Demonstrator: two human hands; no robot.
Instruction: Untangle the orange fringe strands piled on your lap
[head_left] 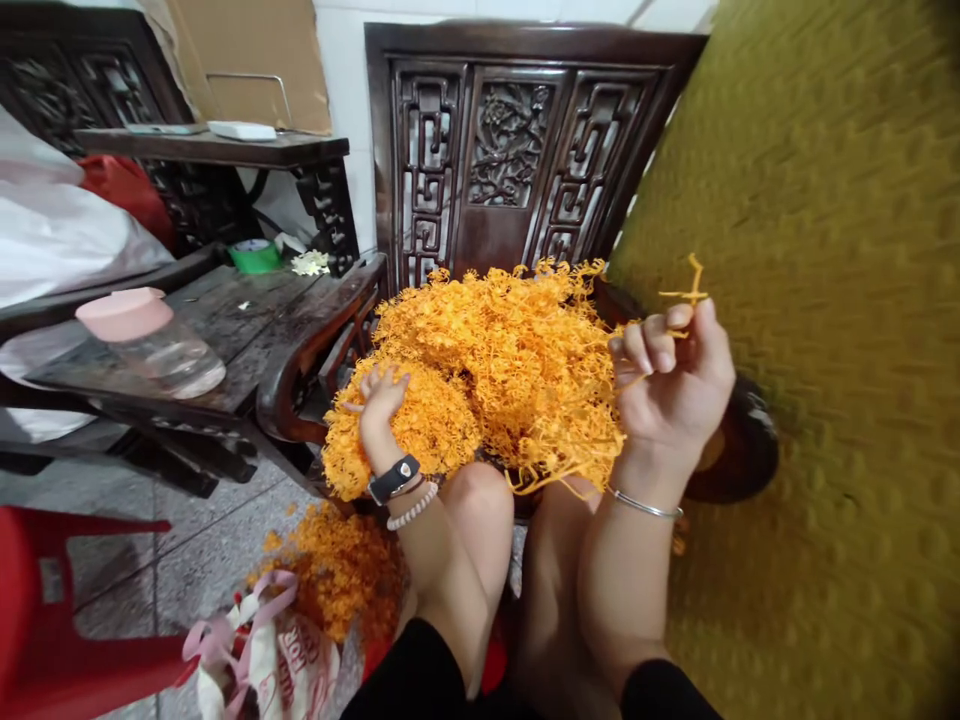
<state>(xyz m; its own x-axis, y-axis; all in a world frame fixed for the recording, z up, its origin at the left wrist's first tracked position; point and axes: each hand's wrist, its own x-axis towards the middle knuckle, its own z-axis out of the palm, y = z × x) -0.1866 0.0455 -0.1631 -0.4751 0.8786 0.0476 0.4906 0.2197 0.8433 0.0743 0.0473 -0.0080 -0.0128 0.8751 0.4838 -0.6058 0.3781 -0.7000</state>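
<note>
A large heap of orange, curly, branching plastic pieces (517, 350) fills the seat of the dark wooden chair in front of me. At its front left bulges a rounder clump of the same pieces (442, 425). My left hand (382, 395) rests on the clump with its fingers spread. Over the heap's right side, my right hand (675, 375) is raised, palm turned towards me. Between its thumb and forefinger it pinches a thin orange plastic sprig (696, 285), which sticks up above the fingertips. More orange strands touch the curled fingers.
The carved chair back (510, 130) stands behind the heap. On a wooden side table at left are a pink-lidded bottle (169, 345) and a green tape roll (255, 257). More orange pieces (341, 565) lie low by a bag (277, 660) and red stool (45, 620). A yellow-green textured surface (825, 300) borders the right.
</note>
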